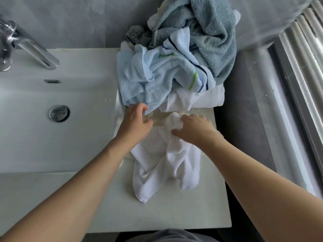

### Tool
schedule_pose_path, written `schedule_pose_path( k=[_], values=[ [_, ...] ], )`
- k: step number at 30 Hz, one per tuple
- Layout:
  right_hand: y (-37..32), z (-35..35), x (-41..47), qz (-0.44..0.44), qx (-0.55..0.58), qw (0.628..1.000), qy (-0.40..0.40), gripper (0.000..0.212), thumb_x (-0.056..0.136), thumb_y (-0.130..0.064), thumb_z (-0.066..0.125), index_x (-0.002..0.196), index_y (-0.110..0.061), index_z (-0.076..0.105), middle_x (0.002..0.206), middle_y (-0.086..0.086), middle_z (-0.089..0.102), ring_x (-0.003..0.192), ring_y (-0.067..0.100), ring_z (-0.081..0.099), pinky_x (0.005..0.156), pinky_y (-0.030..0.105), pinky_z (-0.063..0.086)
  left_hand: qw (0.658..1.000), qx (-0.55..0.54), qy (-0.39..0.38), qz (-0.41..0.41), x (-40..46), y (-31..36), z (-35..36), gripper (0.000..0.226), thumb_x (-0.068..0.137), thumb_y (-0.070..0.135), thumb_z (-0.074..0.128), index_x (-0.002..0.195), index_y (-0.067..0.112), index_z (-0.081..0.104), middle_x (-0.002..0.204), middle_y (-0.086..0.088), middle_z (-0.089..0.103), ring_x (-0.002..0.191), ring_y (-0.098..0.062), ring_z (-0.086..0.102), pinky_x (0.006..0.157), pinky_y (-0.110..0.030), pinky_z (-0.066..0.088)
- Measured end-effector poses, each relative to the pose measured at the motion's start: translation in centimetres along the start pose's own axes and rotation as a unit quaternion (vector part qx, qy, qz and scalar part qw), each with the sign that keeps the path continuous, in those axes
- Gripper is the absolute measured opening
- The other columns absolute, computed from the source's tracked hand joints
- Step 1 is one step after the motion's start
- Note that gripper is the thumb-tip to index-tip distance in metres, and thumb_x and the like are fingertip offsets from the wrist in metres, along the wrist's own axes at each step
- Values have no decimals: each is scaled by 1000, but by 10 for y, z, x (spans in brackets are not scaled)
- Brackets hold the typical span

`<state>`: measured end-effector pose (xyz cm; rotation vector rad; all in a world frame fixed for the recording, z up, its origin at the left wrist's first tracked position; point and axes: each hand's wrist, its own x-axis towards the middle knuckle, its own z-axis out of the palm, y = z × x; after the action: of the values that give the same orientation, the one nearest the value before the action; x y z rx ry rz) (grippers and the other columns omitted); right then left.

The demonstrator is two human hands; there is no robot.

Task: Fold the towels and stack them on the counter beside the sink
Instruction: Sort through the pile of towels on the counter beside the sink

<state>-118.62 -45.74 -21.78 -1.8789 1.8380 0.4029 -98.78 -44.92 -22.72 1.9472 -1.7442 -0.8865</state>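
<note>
Both grips clutching cloth: right hand (pixel 194 130) white towel (pixel 164 159), left hand (pixel 135 123) beige towel (pixel 158 119).

Grey mottled wall (pixel 70 21) runs behind the white basin (pixel 26 137); chrome tap (pixel 35 48) leans over it, round drain plug (pixel 59 113) below. White slatted blinds (pixel 302 70) on the right, soft daylight washing in.
</note>
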Motion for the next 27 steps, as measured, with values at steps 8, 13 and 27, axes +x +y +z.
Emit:
schedule_pose_path(
  k=[8, 13, 27],
  values=[
    [-22, -96, 26, -122, 56, 873, 469, 48, 80, -29, 62, 125, -13, 56, 118, 11, 55, 103, 34, 51, 86, 42, 41, 964, 181, 170, 91, 73, 39, -34, 98, 70, 46, 75, 152, 18, 30, 154, -17, 28, 137, -42, 31, 99, -53, 41],
    [-18, -99, 55, -107, -38, 908, 403, 88, 73, -31, 72, 150, -15, 33, 118, 10, 56, 108, 35, 47, 93, 42, 32, 968, 215, 89, 93, 109, 41, -40, 50, 75, 45, 74, 117, 20, 64, 139, -7, 48, 126, -37, 44, 88, -46, 45],
    [-24, -73, 15, -272, 287, 874, 282, 68, 79, -10, 73, 138, -24, 43, 121, 3, 63, 104, 17, 60, 86, 32, 49, 958, -210, 76, 182, 21, 55, -86, 18, 67, 12, 63, 82, 17, 55, 72, 6, 57, 64, -7, 50, 57, -26, 42]
  ],
)
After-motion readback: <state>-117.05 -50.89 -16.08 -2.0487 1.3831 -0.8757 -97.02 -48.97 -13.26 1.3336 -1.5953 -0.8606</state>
